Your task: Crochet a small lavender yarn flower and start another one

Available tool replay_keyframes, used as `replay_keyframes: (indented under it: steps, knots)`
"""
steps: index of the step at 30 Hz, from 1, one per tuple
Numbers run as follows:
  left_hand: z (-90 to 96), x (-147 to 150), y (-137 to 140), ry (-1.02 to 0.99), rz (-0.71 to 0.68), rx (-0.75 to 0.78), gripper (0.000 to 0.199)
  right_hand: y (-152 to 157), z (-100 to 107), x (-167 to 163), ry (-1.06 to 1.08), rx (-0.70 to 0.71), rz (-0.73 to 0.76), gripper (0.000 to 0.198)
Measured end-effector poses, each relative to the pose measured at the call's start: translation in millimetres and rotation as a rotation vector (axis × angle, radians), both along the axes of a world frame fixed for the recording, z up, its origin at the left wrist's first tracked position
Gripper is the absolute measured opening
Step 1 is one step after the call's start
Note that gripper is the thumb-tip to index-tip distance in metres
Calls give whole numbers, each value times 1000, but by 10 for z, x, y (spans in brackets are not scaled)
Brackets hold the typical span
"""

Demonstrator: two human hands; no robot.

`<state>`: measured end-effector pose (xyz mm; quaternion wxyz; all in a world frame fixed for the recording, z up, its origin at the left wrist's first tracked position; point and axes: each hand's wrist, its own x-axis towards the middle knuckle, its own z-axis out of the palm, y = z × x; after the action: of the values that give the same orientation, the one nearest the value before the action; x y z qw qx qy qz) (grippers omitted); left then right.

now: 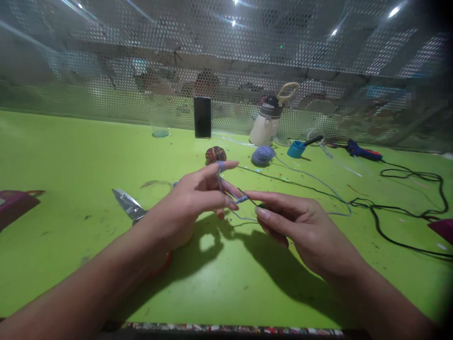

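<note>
Lavender yarn (221, 167) wraps round the raised index finger of my left hand (198, 193). Its thumb and another finger pinch a small worked piece of the yarn (242, 199). My right hand (297, 219) is closed on a thin crochet hook (250, 197), whose tip is at the yarn piece. Part of the hook's handle is hidden in the fingers. A loose strand runs beneath the right hand toward the lavender yarn ball (263, 155). Open-bladed scissors (129, 205) lie partly hidden under my left forearm.
A multicoloured yarn ball (215, 155), an upright phone (202, 117), a white bottle (264, 125) and a blue tape-like holder (296, 149) stand at the back. A blue glue gun (364, 151) and black cable (382, 231) lie right, on the green table (219, 278). Mesh panel (123, 75) behind.
</note>
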<state>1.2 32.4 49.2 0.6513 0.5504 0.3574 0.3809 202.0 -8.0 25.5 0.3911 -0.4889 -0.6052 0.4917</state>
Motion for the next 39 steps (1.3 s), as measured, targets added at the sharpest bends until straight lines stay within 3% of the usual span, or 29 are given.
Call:
replay_keyframes:
  steps: [3,8,12,17,22,31,39]
  knots:
    - [-6,-9,10,-18,25,-46,49,-9,24,-20,-93,57,-13,32]
    - [-30,31,22,185,95,104,67,-8,71,-62,-135,124,-2,31]
    - [-12,59,-11,245,115,179,65,2,70,-68,-125,115,10,31]
    - [5,62,-57,256,98,216,83,12,65,-47,-61,62,35,30]
    - [-14,59,-54,324,144,325,80,30,50,-4,-14,-33,49,35]
    - [-29,62,-33,213,119,244,93,35,0,12,65,-95,61,37]
    - [-29,76,-36,203,139,196,91,26,-4,-13,66,-85,36,37]
